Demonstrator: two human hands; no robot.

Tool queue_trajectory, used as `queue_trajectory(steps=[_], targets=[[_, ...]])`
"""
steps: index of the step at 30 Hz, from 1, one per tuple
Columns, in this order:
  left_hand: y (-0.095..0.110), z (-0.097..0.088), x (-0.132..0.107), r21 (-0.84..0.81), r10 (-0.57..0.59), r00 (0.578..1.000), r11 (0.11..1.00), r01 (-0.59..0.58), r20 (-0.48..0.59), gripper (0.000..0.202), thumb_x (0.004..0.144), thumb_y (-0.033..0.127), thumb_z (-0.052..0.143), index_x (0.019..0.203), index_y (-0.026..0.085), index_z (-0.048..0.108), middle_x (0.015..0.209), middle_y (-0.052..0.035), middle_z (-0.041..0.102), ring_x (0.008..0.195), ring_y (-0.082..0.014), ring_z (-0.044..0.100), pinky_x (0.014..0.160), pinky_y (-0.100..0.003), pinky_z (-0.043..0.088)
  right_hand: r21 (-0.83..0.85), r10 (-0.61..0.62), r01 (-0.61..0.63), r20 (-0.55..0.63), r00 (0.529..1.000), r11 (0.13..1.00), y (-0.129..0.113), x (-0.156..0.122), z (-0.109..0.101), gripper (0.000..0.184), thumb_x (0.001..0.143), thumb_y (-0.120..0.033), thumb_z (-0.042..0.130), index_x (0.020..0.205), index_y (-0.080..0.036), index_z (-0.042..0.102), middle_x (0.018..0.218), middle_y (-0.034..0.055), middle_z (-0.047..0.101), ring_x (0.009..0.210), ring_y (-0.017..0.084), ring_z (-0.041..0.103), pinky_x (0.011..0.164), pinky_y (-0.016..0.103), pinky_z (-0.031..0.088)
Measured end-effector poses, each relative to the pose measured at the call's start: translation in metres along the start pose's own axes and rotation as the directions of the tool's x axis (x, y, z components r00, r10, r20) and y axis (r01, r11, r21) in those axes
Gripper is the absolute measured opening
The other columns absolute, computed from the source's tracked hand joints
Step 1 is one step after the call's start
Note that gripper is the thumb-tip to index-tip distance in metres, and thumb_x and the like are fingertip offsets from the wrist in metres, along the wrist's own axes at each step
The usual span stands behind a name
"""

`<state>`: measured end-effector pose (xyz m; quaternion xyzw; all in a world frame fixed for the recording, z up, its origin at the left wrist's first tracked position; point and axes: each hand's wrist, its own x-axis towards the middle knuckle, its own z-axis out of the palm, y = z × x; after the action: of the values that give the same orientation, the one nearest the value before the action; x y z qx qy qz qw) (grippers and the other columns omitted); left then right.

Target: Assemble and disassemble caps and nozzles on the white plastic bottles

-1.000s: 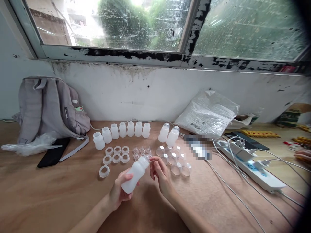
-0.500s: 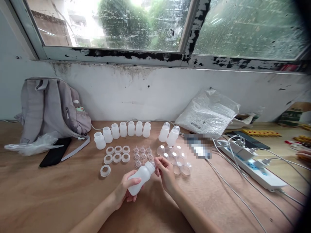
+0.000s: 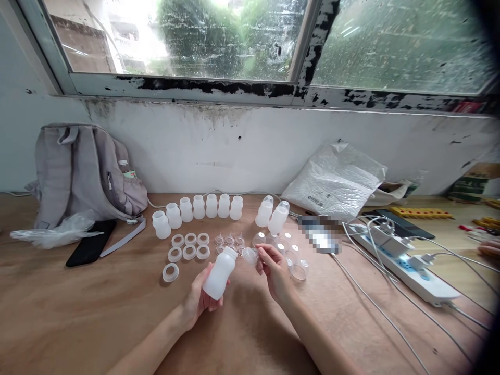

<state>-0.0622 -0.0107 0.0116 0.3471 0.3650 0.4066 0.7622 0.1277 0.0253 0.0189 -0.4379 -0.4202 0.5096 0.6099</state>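
My left hand (image 3: 199, 299) is wrapped round a small white plastic bottle (image 3: 219, 272), held nearly upright above the wooden table (image 3: 97, 302). My right hand (image 3: 275, 271) pinches a small clear cap or teat (image 3: 250, 255) just right of the bottle's mouth, apart from it. Behind my hands lie white rings (image 3: 189, 252), small clear teats (image 3: 229, 240) and clear domed caps (image 3: 295, 260). A row of open white bottles (image 3: 199, 208) stands further back, with two capped bottles (image 3: 272, 213) to its right.
A grey backpack (image 3: 82, 174), a black phone (image 3: 90, 250) and crumpled clear plastic (image 3: 54, 234) lie at the left. A white plastic bag (image 3: 336, 182), a power strip (image 3: 406, 265) with cables and another phone (image 3: 402, 224) are at the right. Another person's hand (image 3: 490, 247) shows at the far right edge.
The bottle has swung from tilted to nearly upright in my left hand. My right hand has drawn away from the bottle's mouth with the clear piece in its fingers.
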Motion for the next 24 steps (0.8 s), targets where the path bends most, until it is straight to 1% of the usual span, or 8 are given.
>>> queue_trajectory(steps=[2,5,9,12,16,19,22,24], targets=[[0.0,0.001,0.001,-0.03,0.044,0.999,0.999,-0.045,-0.029,0.043,0.078,0.048,0.037,0.109,0.019,0.041,0.086,-0.0043,0.057,0.052,-0.011,0.054,0.038,-0.019,0.03,-0.086,-0.014,0.017,0.033,0.999,0.996,0.0,-0.002,0.001,0.024,0.07,-0.04,0.06,0.077,-0.017,0.057,0.055,-0.0036,0.045,0.042,0.007,0.035,0.039,0.021,0.027],[0.001,0.002,0.002,0.014,0.117,0.989,0.993,-0.116,-0.086,0.047,0.077,0.045,0.044,0.117,0.021,0.038,0.082,-0.0027,0.055,0.061,-0.0127,0.055,0.043,-0.019,0.035,-0.23,-0.011,0.045,0.148,0.989,0.972,0.005,-0.007,0.006,0.024,0.07,-0.041,0.059,0.073,-0.017,0.055,0.059,-0.002,0.048,0.044,0.007,0.037,0.039,0.02,0.027],[0.005,0.002,0.0,0.071,0.195,0.972,0.98,-0.187,-0.133,0.043,0.075,0.043,0.051,0.108,0.017,0.047,0.078,-0.0025,0.053,0.061,-0.01,0.049,0.048,-0.019,0.036,-0.447,-0.057,0.193,0.299,0.953,0.874,0.014,-0.012,0.012,0.022,0.071,-0.04,0.058,0.07,-0.018,0.057,0.057,-0.002,0.049,0.051,0.01,0.041,0.046,0.022,0.033],[0.008,0.0,0.0,0.087,0.212,0.964,0.976,-0.201,-0.159,0.039,0.074,0.043,0.053,0.102,0.016,0.05,0.077,-0.0022,0.053,0.061,-0.0097,0.047,0.049,-0.018,0.035,-0.516,-0.09,0.29,0.377,0.922,0.806,0.017,-0.013,0.014,0.02,0.072,-0.039,0.056,0.071,-0.019,0.059,0.058,-0.0019,0.049,0.053,0.011,0.042,0.05,0.022,0.034],[0.006,-0.006,0.002,0.148,0.243,0.954,0.965,-0.218,-0.174,0.043,0.074,0.042,0.052,0.109,0.017,0.048,0.084,-0.004,0.055,0.066,-0.0113,0.049,0.049,-0.018,0.037,-0.499,-0.144,0.307,0.338,0.93,0.81,0.013,-0.015,0.014,0.02,0.076,-0.037,0.053,0.086,-0.02,0.058,0.058,-0.004,0.044,0.049,0.009,0.039,0.046,0.021,0.032],[0.003,-0.009,0.004,0.276,0.313,0.933,0.926,-0.259,-0.177,0.048,0.073,0.039,0.055,0.115,0.017,0.046,0.093,-0.0057,0.057,0.072,-0.0138,0.052,0.051,-0.02,0.039,-0.466,-0.219,0.328,0.272,0.937,0.822,0.007,-0.015,0.013,0.028,0.077,-0.036,0.053,0.101,-0.022,0.052,0.071,-0.0018,0.048,0.052,0.009,0.043,0.048,0.021,0.035],[0.003,-0.01,0.005,0.458,0.449,0.883,0.818,-0.348,-0.133,0.046,0.067,0.034,0.062,0.11,0.017,0.052,0.103,-0.0069,0.057,0.087,-0.0192,0.053,0.064,-0.023,0.043,-0.453,-0.277,0.368,0.257,0.926,0.812,0.003,-0.013,0.013,0.034,0.078,-0.035,0.052,0.109,-0.023,0.047,0.078,0.0002,0.05,0.055,0.01,0.046,0.048,0.022,0.037],[0.003,-0.009,0.004,0.539,0.516,0.85,0.747,-0.39,-0.1,0.044,0.065,0.032,0.064,0.106,0.018,0.054,0.105,-0.007,0.057,0.092,-0.021,0.053,0.072,-0.026,0.043,-0.483,-0.299,0.409,0.29,0.909,0.774,0.0,-0.01,0.015,0.027,0.078,-0.035,0.052,0.101,-0.022,0.051,0.071,-0.0008,0.05,0.052,0.01,0.044,0.047,0.022,0.036]])
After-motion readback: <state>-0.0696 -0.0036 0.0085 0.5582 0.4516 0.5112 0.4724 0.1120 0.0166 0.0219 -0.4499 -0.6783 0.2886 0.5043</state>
